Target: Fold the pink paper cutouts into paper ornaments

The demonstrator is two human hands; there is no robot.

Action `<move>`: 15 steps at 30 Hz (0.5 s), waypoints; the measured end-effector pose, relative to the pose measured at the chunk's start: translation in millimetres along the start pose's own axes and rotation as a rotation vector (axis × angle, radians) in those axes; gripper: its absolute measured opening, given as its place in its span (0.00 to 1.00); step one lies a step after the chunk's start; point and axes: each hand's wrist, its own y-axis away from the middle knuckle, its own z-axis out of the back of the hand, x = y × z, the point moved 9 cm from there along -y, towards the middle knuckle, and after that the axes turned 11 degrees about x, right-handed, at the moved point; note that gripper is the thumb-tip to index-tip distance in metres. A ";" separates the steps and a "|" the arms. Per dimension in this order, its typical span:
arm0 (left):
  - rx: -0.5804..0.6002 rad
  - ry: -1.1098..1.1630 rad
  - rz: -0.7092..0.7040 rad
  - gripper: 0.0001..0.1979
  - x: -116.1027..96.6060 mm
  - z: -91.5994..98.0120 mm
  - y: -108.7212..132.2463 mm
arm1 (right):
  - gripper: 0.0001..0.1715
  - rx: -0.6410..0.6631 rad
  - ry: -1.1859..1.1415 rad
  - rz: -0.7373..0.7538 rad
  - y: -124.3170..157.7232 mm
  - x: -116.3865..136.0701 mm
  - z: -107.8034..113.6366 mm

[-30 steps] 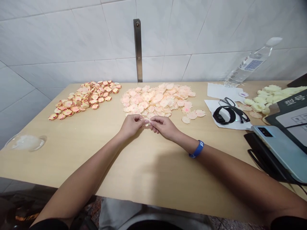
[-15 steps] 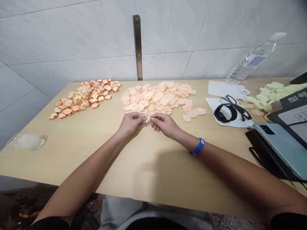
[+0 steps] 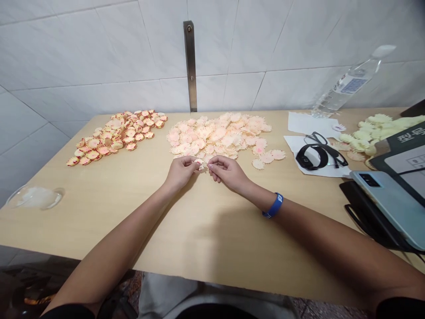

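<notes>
white glazed wall tiles [image 3: 99, 53] rise behind a pale wooden desk [image 3: 212, 239], with a steel bracket [image 3: 190, 62] running down the wall to its far edge. toward the middle of the desk, at the near side of a heap of pale pink scalloped discs [image 3: 215, 135], a single small disc [image 3: 202, 165] is pinched between the left hand [image 3: 181, 173] and the right hand [image 3: 229, 173]. the two hands are together, fingers almost meeting, both clamped on it, and they hide most of the disc. a blue wristband [image 3: 272, 206] circles the right wrist.

the discs look thin and very light, perhaps paper, though the material is hard to tell from here. they are likely soft, easy to crease and apt to shift at a touch. the ruffled rim looks like the most fragile part, so a light pinch near the centre should suit them better than a grip on the edge.

toward the far left corner of the desk lies a heap of pleated red-edged discs [image 3: 116, 135], and a clear plastic lid [image 3: 35, 197] sits by the left edge. toward the right edge are a heap of pale yellow discs [image 3: 378, 128], white paper sheets [image 3: 308, 122], eyeglasses [image 3: 327, 153], a black fitness band [image 3: 307, 157], a tilted water bottle [image 3: 348, 86] and a pale blue phone [image 3: 381, 195].
</notes>
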 end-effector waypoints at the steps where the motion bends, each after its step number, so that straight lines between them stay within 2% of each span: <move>1: -0.010 0.015 0.016 0.12 1.1 0.1 1.0 | 0.14 -0.007 0.019 0.016 1.2 2.4 0.0; 7: -0.033 -0.022 0.051 0.17 2.5 -0.7 2.9 | 0.10 -0.098 0.275 0.138 9.5 21.7 -0.4; 11: 0.084 -0.003 0.009 0.18 0.4 -12.7 0.4 | 0.08 -0.155 0.410 0.179 11.9 28.7 1.1; 15: 0.168 0.103 0.018 0.24 3.9 -21.1 0.2 | 0.06 -0.243 0.494 0.180 13.6 30.9 10.3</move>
